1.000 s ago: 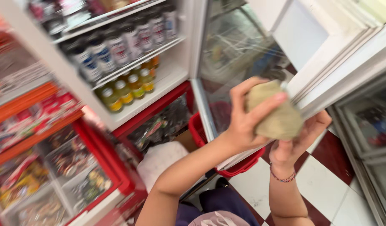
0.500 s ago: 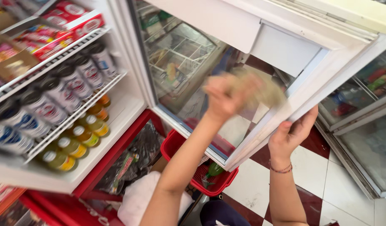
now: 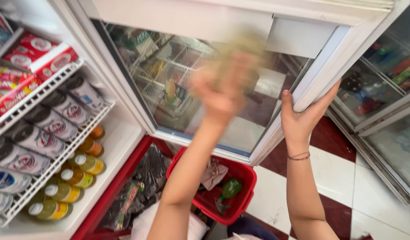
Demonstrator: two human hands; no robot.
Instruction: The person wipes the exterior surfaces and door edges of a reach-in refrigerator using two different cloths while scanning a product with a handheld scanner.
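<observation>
Cloth against glass door, both hands.

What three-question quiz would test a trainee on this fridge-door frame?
1. True or false: the right hand grips the edge of the open glass door.
2. What does the left hand press on the glass: A) a spray bottle, B) a greenish cloth, C) a can?
3. What colour is the basket on the floor below the door?

Key: 1 true. 2 B, though the hand and cloth are motion-blurred. 3 red; it holds a green spray bottle and a rag.
</observation>
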